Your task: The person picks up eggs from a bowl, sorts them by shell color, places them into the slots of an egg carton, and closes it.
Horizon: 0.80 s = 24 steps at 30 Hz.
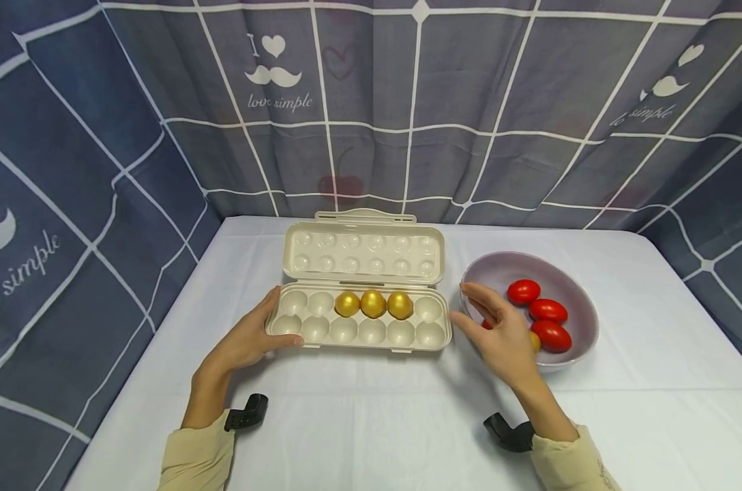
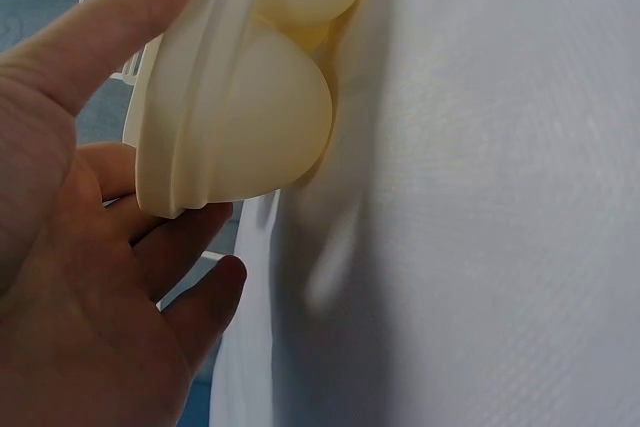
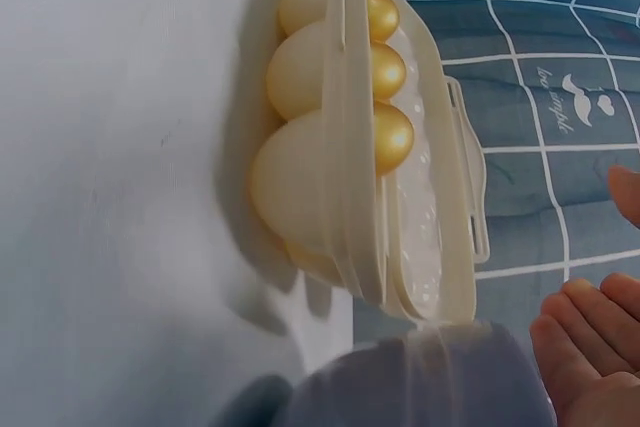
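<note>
While a grey-blue checked curtain [image 1: 371, 82] closes off the back and both sides, a white tablecloth [image 1: 371, 423] carries the objects shown. At right stands a mauve bowl [image 1: 555, 276] with red eggs [image 1: 547, 311], three of them in plain sight, and a yellow-gold piece [image 1: 535, 341] partly hidden by the right hand [image 1: 509, 337]. The bowl's near-left part is screened by that hand, and its rim lies just beside the right end of the cream egg carton [image 1: 372, 332]. The carton's lid [image 1: 364, 253] is folded open toward the curtain. Each forearm has a beige sleeve [image 1: 197, 450] and a black wrist device [image 1: 248, 412].

The egg carton lies on the cloth between the two hands, left of the bowl. Three golden eggs [image 1: 373, 304] occupy the third, fourth and fifth cups of its back row, counted from the left. The left hand [image 1: 242, 341] grips the left end, thumb along the front corner and fingers behind and beneath the edge. The right hand holds nothing: its thumb and gently bent fingers are spread wide, the thumb tip close to the carton's right end; whether they touch cannot be told.
</note>
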Tool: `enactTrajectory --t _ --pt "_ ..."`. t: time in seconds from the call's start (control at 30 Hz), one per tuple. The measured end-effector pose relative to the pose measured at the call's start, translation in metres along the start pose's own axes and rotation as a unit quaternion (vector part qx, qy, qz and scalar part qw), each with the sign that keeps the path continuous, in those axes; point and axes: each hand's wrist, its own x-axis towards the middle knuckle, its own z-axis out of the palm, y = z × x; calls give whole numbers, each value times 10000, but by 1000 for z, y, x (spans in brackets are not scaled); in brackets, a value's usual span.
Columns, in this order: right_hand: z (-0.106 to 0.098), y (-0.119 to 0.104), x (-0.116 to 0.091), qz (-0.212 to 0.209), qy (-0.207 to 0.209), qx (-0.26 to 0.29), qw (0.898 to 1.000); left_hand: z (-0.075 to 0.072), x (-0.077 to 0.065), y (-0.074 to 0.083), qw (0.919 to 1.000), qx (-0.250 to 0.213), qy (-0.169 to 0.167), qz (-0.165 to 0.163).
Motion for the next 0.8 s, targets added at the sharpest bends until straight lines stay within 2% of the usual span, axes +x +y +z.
enactTrajectory --t 0.27,0.53,0.8 --pt "-21 -2 -7 244 57 -499 9984 0 0 0 10000 22 -5 -12" --pt "-41 -4 -12 540 106 -646 9964 0 -1 1 10000 -19 2 11" --pt "-59 -3 -19 743 183 -1400 9872 -1 -2 2 10000 33 -4 -63"
